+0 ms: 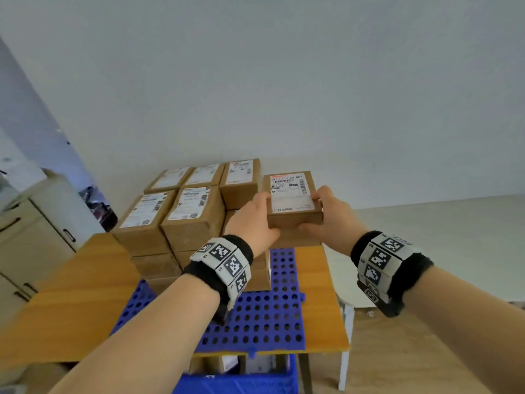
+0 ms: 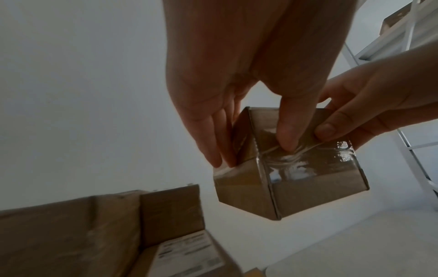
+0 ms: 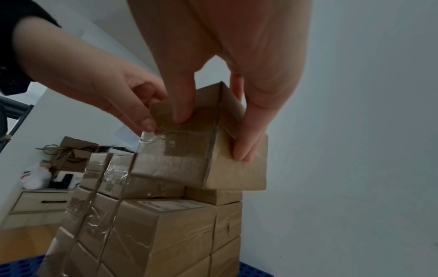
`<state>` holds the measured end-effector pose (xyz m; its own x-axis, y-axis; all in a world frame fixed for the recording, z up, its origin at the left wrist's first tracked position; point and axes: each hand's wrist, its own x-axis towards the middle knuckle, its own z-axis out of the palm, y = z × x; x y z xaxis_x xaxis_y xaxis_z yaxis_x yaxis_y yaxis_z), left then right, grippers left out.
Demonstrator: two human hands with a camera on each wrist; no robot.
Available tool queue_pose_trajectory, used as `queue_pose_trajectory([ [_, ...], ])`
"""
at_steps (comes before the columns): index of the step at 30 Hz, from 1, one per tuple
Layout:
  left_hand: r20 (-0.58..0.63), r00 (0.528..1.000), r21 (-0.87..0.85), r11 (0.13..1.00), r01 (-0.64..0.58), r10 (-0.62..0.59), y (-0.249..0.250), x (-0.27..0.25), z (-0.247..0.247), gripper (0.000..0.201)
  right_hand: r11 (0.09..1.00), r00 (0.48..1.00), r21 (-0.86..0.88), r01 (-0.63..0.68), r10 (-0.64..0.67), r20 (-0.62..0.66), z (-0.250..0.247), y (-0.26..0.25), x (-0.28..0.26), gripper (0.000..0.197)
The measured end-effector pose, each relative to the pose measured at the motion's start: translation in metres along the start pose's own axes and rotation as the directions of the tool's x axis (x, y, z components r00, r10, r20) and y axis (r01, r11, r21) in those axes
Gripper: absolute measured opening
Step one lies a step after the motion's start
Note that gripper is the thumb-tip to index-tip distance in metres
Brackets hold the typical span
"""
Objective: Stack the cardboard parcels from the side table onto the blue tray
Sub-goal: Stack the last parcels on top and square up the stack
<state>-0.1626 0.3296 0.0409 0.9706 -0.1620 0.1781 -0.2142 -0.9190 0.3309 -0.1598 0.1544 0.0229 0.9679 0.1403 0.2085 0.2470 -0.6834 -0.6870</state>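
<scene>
Blue tray (image 1: 264, 317) nearest on the worktop (image 1: 71, 285); above it, left hand (image 1: 252, 220) and right hand (image 1: 331, 216), each grip clamped on the parcel (image 1: 292, 199), level for the stack's (image 1: 176, 220) low right column.

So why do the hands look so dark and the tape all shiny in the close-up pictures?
Left wrist view: the bright wall behind leaves the left hand shadowed, and tape on the held parcel throws white glare. Right wrist view: the right hand looms big, dim and soft; the stacked parcels show crinkly tape sheen. Head view: evenly lit, edges bend from the wide lens.
</scene>
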Motion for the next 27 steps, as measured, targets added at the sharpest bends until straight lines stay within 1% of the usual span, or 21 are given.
queue_pose_trajectory([
  [5, 0.08, 0.997, 0.008, 1.0, -0.024, 0.024, -0.069, 0.003, -0.014, 0.066, 0.998, 0.998, -0.009, -0.059, 0.059, -0.002, 0.058, -0.037, 0.014, 0.054],
  [9, 0.128, 0.989, -0.014, 0.998, -0.067, 0.068, -0.101, 0.009, -0.015, 0.07, 0.992, 0.992, 0.004, -0.125, 0.125, -0.037, 0.086, -0.052, 0.022, 0.055],
  [11, 0.138, 0.986, -0.018, 0.995, -0.095, 0.096, -0.111, 0.011, -0.016, 0.066, 0.987, 0.986, 0.026, -0.157, 0.158, -0.042, 0.094, -0.055, 0.025, 0.055],
  [13, 0.122, 0.983, 0.001, 0.991, -0.136, 0.134, -0.12, 0.013, -0.019, 0.056, 0.984, 0.984, 0.026, -0.175, 0.176, -0.036, 0.101, -0.056, 0.027, 0.056],
  [15, 0.076, 0.982, 0.017, 0.985, -0.173, 0.171, -0.13, 0.015, -0.022, 0.048, 0.984, 0.984, 0.012, -0.178, 0.179, -0.027, 0.106, -0.056, 0.03, 0.056],
  [17, 0.005, 0.982, 0.024, 0.982, -0.189, 0.189, -0.14, 0.015, -0.026, 0.048, 0.984, 0.984, 0.0, -0.177, 0.177, -0.016, 0.111, -0.056, 0.032, 0.057],
  [19, -0.047, 0.979, 0.086, 0.978, -0.192, 0.196, -0.152, 0.015, -0.031, 0.056, 0.986, 0.986, -0.02, -0.164, 0.164, -0.011, 0.113, -0.057, 0.036, 0.058],
  [21, -0.02, 0.985, 0.209, 0.964, -0.164, 0.172, -0.166, 0.016, -0.032, 0.069, 0.988, 0.988, -0.012, -0.152, 0.152, -0.003, 0.116, -0.057, 0.04, 0.057],
  [23, 0.038, 0.994, 0.289, 0.951, -0.107, 0.101, -0.181, 0.019, -0.031, 0.079, 0.99, 0.99, 0.007, -0.138, 0.138, 0.002, 0.119, -0.056, 0.045, 0.056],
  [25, 0.075, 0.996, 0.307, 0.95, -0.063, 0.042, -0.191, 0.021, -0.028, 0.08, 0.993, 0.993, 0.007, -0.121, 0.121, -0.007, 0.121, -0.054, 0.049, 0.055],
  [27, 0.089, 0.996, 0.304, 0.952, -0.044, 0.018, -0.194, 0.02, -0.025, 0.079, 0.994, 0.994, -0.003, -0.109, 0.109, -0.019, 0.121, -0.052, 0.053, 0.056],
])
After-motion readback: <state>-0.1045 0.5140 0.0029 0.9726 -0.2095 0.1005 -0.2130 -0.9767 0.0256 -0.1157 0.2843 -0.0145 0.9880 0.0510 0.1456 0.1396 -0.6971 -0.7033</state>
